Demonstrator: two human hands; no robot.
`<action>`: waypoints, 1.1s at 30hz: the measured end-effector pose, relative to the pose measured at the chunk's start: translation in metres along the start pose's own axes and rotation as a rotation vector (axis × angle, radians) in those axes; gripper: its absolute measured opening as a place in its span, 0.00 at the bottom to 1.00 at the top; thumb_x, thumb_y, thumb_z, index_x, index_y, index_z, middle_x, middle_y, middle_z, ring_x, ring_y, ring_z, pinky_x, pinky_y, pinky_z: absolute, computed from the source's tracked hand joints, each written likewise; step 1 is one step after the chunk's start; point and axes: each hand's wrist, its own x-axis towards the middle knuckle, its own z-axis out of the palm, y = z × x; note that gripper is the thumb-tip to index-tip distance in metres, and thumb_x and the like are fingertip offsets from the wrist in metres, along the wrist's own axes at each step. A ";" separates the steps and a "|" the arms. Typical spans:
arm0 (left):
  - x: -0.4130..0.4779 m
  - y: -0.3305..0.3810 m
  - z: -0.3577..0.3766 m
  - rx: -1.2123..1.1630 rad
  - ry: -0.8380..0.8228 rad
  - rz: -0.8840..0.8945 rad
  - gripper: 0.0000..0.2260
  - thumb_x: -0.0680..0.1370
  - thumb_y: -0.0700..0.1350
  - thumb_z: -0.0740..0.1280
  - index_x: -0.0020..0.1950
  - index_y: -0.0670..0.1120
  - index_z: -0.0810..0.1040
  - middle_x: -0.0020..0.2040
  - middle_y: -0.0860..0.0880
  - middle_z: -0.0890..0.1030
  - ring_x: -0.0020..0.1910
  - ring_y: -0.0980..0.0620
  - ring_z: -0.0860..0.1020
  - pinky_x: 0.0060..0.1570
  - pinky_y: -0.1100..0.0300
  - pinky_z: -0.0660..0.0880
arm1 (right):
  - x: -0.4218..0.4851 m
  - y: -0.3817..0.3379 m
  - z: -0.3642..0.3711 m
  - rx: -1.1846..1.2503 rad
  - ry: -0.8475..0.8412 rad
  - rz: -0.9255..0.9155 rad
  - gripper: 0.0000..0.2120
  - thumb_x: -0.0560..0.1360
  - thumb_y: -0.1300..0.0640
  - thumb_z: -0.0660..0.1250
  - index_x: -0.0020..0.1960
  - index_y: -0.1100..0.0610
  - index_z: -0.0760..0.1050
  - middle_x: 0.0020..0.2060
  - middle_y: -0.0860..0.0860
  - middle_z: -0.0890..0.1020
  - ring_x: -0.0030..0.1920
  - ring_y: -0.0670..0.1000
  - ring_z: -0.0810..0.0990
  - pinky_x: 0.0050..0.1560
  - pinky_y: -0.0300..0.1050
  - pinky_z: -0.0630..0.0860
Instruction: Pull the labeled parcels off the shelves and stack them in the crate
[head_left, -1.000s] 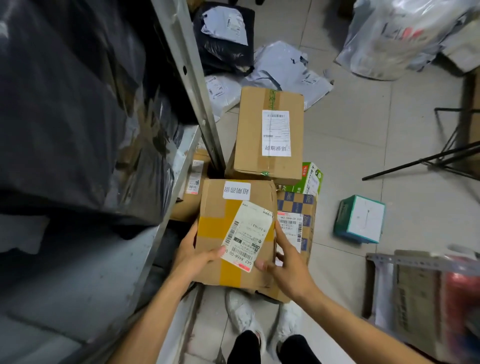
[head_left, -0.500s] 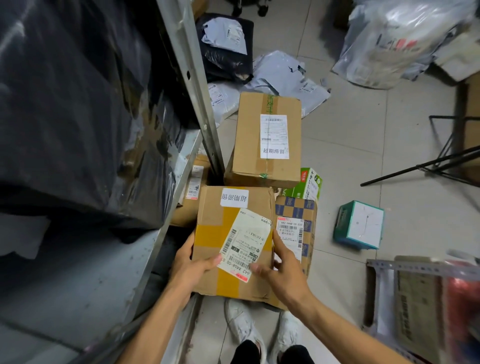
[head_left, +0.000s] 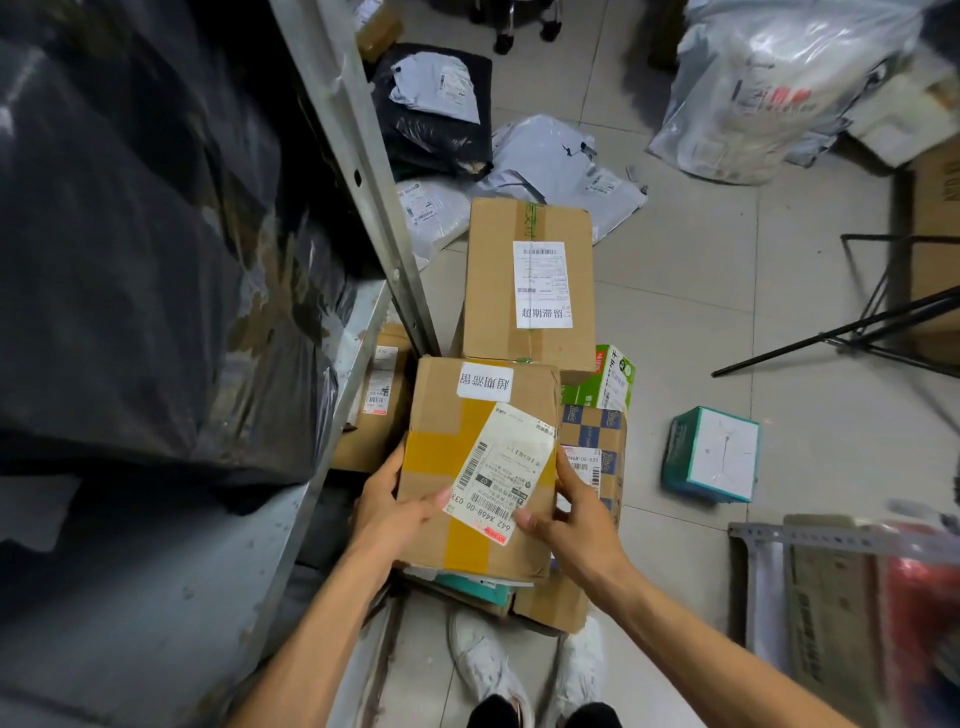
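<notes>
I see yellow-taped parcel (head_left: 467, 452) held at near left corner of box pile (head_left: 597, 431), just beside shelf post (head_left: 363, 171). Left hand (head_left: 395, 512) grips its left edge, thumb on top. Right hand (head_left: 576, 525) clamps right edge, thumb on label (head_left: 501, 470).

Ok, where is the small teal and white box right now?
In the head view the teal and white box lies on the tiled floor right of centre, apart from the blue-checkered carton on its left.
</notes>
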 end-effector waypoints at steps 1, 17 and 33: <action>0.000 -0.002 0.002 -0.001 -0.002 -0.001 0.33 0.71 0.41 0.76 0.72 0.58 0.69 0.54 0.55 0.82 0.56 0.53 0.78 0.60 0.51 0.74 | -0.001 0.002 -0.001 -0.014 0.007 0.007 0.36 0.74 0.65 0.70 0.68 0.35 0.58 0.50 0.33 0.78 0.51 0.36 0.78 0.60 0.45 0.77; -0.002 -0.005 -0.004 -0.027 0.038 -0.035 0.35 0.71 0.42 0.76 0.74 0.57 0.67 0.57 0.52 0.80 0.60 0.49 0.76 0.62 0.47 0.72 | -0.010 -0.012 0.007 -0.087 0.001 0.032 0.38 0.74 0.63 0.71 0.75 0.44 0.54 0.51 0.33 0.73 0.56 0.41 0.74 0.60 0.43 0.74; -0.005 -0.011 -0.013 0.003 0.075 -0.026 0.41 0.67 0.45 0.79 0.76 0.53 0.63 0.70 0.48 0.72 0.68 0.47 0.71 0.67 0.42 0.69 | -0.016 -0.022 0.006 -0.187 0.065 0.076 0.29 0.75 0.56 0.71 0.71 0.49 0.61 0.64 0.45 0.75 0.65 0.52 0.74 0.63 0.57 0.75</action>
